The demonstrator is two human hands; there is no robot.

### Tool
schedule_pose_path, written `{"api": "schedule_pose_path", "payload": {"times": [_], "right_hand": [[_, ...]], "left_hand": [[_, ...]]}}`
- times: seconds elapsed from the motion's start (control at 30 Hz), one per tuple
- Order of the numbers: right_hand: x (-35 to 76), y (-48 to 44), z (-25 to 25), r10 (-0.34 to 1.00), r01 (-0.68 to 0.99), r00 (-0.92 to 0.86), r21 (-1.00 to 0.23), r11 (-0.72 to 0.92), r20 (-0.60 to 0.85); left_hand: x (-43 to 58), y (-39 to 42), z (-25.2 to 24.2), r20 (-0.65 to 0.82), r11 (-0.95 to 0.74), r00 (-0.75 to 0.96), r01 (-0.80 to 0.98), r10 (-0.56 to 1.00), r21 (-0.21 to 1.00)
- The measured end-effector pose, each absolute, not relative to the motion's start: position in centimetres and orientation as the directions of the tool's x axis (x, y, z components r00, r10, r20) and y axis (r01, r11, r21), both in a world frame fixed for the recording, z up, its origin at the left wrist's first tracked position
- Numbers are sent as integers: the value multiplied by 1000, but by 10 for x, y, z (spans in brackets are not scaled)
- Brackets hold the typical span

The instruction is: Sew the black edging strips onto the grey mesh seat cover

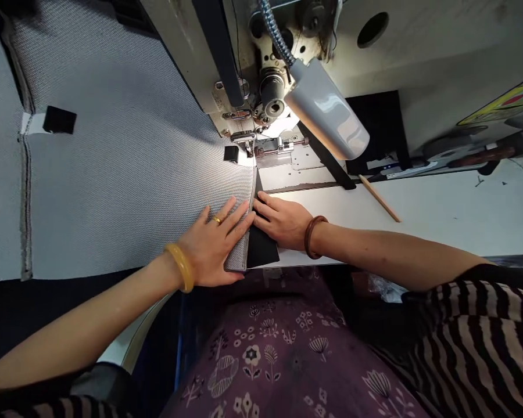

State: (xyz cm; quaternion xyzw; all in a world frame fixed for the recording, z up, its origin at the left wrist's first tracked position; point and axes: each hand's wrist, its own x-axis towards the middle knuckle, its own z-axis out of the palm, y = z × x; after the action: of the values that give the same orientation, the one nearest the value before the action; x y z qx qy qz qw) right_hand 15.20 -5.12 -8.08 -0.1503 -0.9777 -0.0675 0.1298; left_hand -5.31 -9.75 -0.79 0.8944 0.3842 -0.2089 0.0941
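The open left hand (211, 247), wearing one gold ring (217, 220), lies flat on a single sheet of textured grey mesh fabric (126, 151). The open right hand (283, 222) presses one smooth black fabric strip (262, 247) beside the fabric's folded edge. Both sit just before one metal presser foot (243, 139), above the white desk (331, 209).

l hand (213, 244) splayed, r hand (283, 220) palm-down

Black strip (262, 247) — partly beneath right hand (282, 220)
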Motion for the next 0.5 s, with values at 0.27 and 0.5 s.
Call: {"api": "schedule_pose_path", "payload": {"times": [0.27, 0.5], "right_hand": [[138, -62, -81, 344, 353, -894, -21, 935, 287], [132, -69, -84, 347, 338, -883, -85, 937, 317]], "left_hand": [[-68, -84, 21, -309, -421, 564, 803, 766, 421], [-66, -56, 7, -334, -391, 567, 794, 753, 466]]}}
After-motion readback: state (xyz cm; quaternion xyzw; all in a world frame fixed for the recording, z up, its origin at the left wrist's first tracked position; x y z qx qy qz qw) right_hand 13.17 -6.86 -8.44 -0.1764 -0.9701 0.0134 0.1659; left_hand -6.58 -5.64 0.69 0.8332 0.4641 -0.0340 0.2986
